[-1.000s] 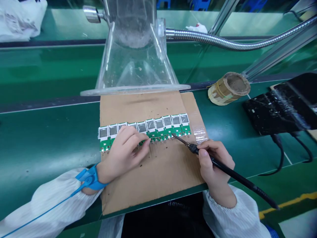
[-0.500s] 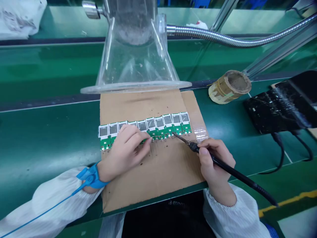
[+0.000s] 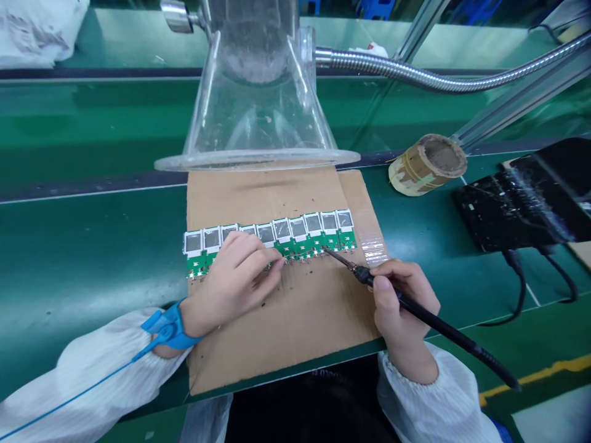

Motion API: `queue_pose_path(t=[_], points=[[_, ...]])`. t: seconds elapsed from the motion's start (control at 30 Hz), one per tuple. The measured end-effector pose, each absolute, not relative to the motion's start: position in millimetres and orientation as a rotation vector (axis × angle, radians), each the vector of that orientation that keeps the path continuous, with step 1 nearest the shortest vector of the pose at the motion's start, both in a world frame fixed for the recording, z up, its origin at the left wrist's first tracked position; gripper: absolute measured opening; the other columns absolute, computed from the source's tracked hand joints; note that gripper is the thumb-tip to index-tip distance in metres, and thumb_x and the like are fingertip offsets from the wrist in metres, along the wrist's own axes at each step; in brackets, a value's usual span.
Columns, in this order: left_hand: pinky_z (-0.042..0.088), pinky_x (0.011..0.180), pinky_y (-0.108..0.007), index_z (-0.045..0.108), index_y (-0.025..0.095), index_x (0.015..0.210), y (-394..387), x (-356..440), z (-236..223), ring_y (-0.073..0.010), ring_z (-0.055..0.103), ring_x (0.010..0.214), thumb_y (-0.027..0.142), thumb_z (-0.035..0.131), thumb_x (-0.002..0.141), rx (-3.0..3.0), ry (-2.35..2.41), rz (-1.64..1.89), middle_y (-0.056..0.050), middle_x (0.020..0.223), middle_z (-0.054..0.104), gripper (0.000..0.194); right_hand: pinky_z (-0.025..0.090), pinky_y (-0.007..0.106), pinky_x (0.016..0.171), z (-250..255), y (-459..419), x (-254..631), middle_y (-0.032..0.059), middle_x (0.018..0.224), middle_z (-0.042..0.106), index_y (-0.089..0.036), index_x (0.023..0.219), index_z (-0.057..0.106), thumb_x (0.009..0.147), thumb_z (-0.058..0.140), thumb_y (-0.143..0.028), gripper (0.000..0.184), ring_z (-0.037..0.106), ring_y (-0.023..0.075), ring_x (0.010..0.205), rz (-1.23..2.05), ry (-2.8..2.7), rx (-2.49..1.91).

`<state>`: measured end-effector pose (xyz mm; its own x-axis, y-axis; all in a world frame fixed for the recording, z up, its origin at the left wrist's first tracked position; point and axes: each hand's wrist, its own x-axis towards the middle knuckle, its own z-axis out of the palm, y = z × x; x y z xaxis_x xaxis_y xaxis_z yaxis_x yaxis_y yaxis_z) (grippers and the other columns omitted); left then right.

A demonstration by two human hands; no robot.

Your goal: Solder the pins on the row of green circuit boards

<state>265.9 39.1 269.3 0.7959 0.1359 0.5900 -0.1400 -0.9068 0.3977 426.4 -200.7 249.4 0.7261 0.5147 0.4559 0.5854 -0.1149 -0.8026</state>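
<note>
The right hand (image 3: 406,303) grips a soldering iron (image 3: 431,317), tip toward ten o'clock, at the circuit boards (image 3: 295,246). The left hand (image 3: 237,274) pinches thin solder wire (image 3: 302,254) over the row, which lies on cardboard (image 3: 277,332), nearer its twelve-o'clock edge.

Matt brown cardboard (image 3: 286,332) lies beneath a glossy, clear plastic hood (image 3: 258,117).

Green workbench (image 3: 92,246), blue stools (image 3: 375,8) beyond
</note>
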Motion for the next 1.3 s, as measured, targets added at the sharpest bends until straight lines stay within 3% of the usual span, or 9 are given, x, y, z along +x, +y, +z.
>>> queue_pose_path(t=[0.53, 0.9, 1.3], points=[[0.039, 0.072, -0.034, 0.056, 0.02, 0.099, 39, 266, 267, -0.0141, 0.047, 0.072, 0.004, 0.066, 0.097, 2.564, 0.036, 0.878, 0.004, 0.077, 0.05, 0.018, 0.052, 0.021, 0.058, 253, -199, 427, -0.0039, 0.082, 0.069, -0.023, 0.099, 0.069, 0.099, 0.07, -0.023, 0.001, 0.063, 0.009, 0.063, 0.003, -0.982, -1.84], [0.041, 0.073, -0.034, 0.056, 0.021, 0.101, 38, 267, 269, -0.0145, 0.05, 0.074, 0.005, 0.064, 0.098, 2.579, 0.003, 0.86, 0.003, 0.079, 0.057, 0.018, 0.051, 0.025, 0.056, 252, -201, 428, -0.0021, 0.083, 0.071, -0.024, 0.1, 0.07, 0.097, 0.07, -0.024, 0.003, 0.063, 0.0123, 0.061, -0.039, -1.022, -1.874], [0.038, 0.067, -0.033, 0.056, 0.022, 0.101, 40, 264, 268, -0.0146, 0.049, 0.071, 0.007, 0.064, 0.097, 2.542, 0.12, 0.991, 0.003, 0.076, 0.051, 0.017, 0.055, 0.03, 0.065, 262, -200, 412, 0.0009, 0.088, 0.068, -0.023, 0.105, 0.069, 0.101, 0.068, -0.027, 0.005, 0.068, 0.016, 0.074, -0.004, -0.819, -1.778]])
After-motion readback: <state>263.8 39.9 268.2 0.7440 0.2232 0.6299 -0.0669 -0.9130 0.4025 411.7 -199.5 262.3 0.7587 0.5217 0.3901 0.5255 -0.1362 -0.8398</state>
